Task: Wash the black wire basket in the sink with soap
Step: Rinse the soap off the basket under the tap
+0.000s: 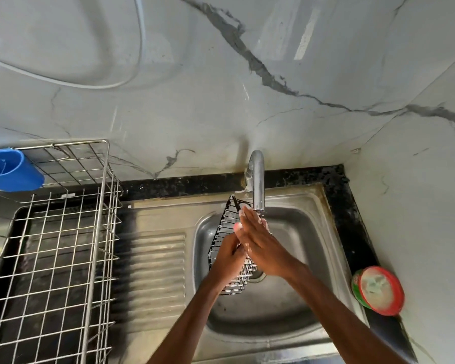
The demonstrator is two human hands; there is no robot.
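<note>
The black wire basket [222, 232] stands tilted on end over the steel sink [286, 306], under the chrome tap [258, 185]. White suds cling to its wires. My left hand [229, 258] grips the basket's lower half from the near side. Over the basket's upper half lies my right hand [258, 240], fingers straight and pressed flat against the wires, with foam on the fingertips. The basket's middle is hidden behind both hands.
A round red-rimmed tub of white dish soap [378, 290] sits on the black counter right of the sink. A steel wire dish rack [63, 245] fills the left side, with a blue plastic holder [11, 169] on its far corner. The ribbed drainboard [155, 271] lies between.
</note>
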